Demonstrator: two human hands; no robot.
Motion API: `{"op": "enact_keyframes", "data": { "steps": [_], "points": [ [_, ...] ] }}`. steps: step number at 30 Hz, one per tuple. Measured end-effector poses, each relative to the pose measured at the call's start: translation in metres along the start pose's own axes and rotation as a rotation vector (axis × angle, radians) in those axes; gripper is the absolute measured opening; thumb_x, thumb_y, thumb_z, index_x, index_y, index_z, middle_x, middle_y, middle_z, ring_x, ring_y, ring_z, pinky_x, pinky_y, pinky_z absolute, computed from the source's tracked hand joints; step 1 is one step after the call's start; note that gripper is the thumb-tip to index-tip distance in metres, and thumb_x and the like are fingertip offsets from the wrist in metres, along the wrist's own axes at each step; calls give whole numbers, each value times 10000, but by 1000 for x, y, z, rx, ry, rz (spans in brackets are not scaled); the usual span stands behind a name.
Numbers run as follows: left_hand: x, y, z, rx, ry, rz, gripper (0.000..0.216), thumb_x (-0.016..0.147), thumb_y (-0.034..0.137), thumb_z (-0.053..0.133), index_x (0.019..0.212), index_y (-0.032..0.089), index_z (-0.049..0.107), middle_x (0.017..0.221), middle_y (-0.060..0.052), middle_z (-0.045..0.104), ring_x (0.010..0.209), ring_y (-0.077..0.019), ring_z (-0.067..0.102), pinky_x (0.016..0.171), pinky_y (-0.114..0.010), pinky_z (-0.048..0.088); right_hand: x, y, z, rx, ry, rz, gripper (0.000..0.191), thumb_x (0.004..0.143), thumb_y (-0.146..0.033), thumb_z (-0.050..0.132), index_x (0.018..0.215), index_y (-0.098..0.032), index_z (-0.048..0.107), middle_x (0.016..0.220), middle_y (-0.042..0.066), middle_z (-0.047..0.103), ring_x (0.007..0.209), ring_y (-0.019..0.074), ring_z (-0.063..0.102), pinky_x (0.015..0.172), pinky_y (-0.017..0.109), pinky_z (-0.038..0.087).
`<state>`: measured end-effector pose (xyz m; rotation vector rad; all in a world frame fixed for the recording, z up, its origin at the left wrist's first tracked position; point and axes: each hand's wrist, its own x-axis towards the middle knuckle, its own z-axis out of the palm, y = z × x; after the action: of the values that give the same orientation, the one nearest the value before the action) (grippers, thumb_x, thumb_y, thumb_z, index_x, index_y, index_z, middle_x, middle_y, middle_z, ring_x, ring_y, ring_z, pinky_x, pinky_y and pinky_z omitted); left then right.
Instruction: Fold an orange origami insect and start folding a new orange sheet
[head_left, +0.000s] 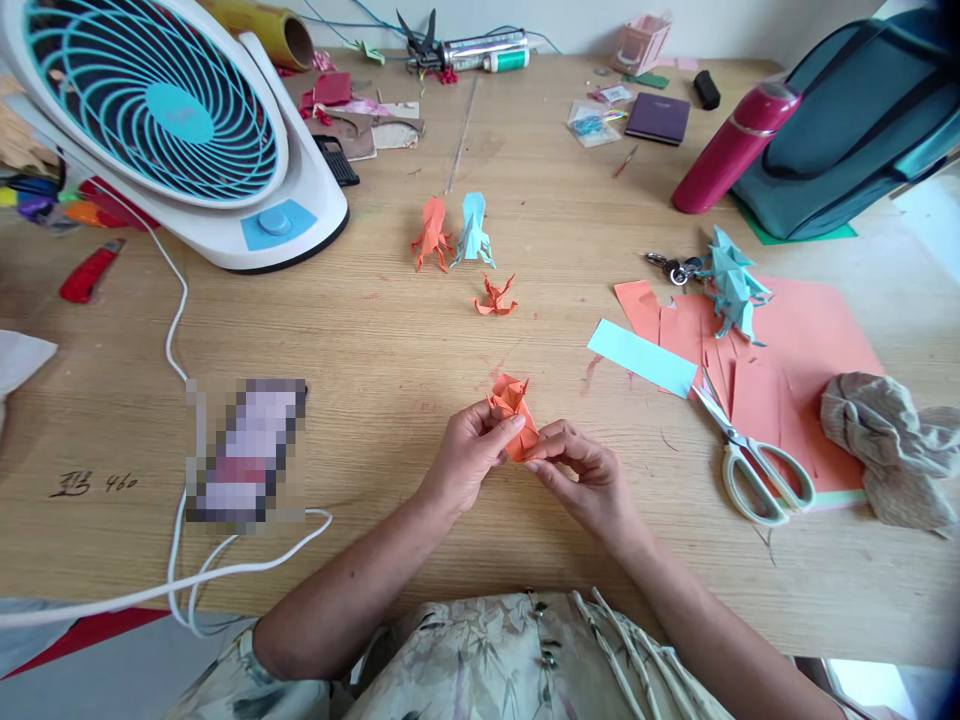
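An orange folded-paper figure [513, 398] with pointed tips at its top is held up over the table's near middle. My left hand [469, 450] grips its left side, thumb pressed across the front. My right hand [581, 468] pinches its lower right edge between thumb and fingers. Beyond the hands lies a small orange origami piece [495, 297] with curled points. Behind that stand an orange origami figure [432, 235] and a light-blue one [473, 230], side by side, with thin legs spread at the bottom.
Right of my hands are a light-blue paper strip [643, 357], orange paper sheets [817, 330], scissors [761, 465], blue origami [733, 285] and a crumpled cloth [892, 440]. A fan [187, 130], white cable [180, 310] and blurred phone [251, 450] occupy the left. A pink bottle [735, 150] leans against a teal bag [840, 130].
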<state>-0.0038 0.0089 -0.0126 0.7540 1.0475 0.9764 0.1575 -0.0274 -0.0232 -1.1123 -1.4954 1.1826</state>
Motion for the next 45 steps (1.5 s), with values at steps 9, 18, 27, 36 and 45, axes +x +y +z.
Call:
{"op": "enact_keyframes", "data": {
  "steps": [9,18,27,36,45],
  "points": [
    [0,-3,2,105,46,43,352,731,433,778,655,165,563,581,50,496,513,-61,377,486,-203,295,1,-4,-2,-1,-60,-20,141,939,-311,639,863,-209,699,820,38,680,765,162,633,719,295,521],
    [2,-1,-1,119,-14,33,339,707,450,793,699,155,626,618,31,547,542,-72,407,494,-200,289,1,-3,-5,-96,-96,-82,58,938,-251,631,981,-229,663,913,35,686,846,168,644,792,314,532],
    [4,-7,-8,293,-134,60,242,733,357,752,672,162,622,633,20,577,586,-110,485,592,-232,373,-9,-10,-20,-580,-241,-255,239,956,-243,592,1193,-229,611,886,42,594,749,169,588,691,302,508],
    [-21,-10,-5,909,-27,267,286,703,115,724,544,193,500,651,28,474,552,-118,422,564,-253,275,-43,-4,-24,-524,-173,-212,323,975,-113,478,1230,-248,623,1156,105,627,1063,226,623,882,387,551],
    [-22,-21,-9,809,102,280,317,689,73,747,806,230,497,668,59,548,564,-135,510,573,-245,346,-35,-2,-13,-619,-272,-284,384,981,-84,457,1302,-238,601,1249,101,680,1067,239,609,922,450,533]
  ]
}}
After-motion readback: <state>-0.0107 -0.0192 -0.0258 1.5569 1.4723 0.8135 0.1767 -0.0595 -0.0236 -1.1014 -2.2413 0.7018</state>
